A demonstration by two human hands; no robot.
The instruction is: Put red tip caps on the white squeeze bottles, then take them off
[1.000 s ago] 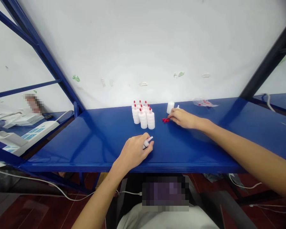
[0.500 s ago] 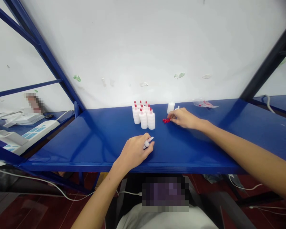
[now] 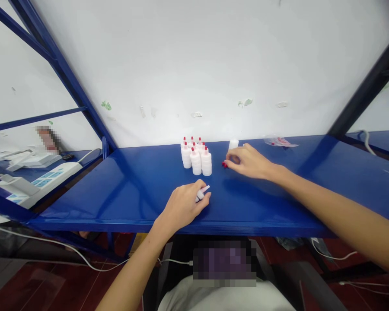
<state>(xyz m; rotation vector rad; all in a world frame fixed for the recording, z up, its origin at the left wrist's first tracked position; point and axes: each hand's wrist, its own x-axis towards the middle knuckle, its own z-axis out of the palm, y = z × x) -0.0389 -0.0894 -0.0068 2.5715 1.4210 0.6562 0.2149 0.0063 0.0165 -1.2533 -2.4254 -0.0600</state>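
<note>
The left hand (image 3: pixel 185 202), closed, grips a bottle (image 3: pixel 200 195) near the front edge of the table (image 3: pixel 123 190); the right hand (image 3: pixel 248 162), half-curled, is at red caps (image 3: pixel 224 165) (hold not discernible). Pickup calls for a fine pinch.

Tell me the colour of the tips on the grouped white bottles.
Red; the bottle tips show best in the head view.

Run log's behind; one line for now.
left hand: holds white bottle | right hand: beside red caps, grip unclear | capped bottles: grouped upright
</note>
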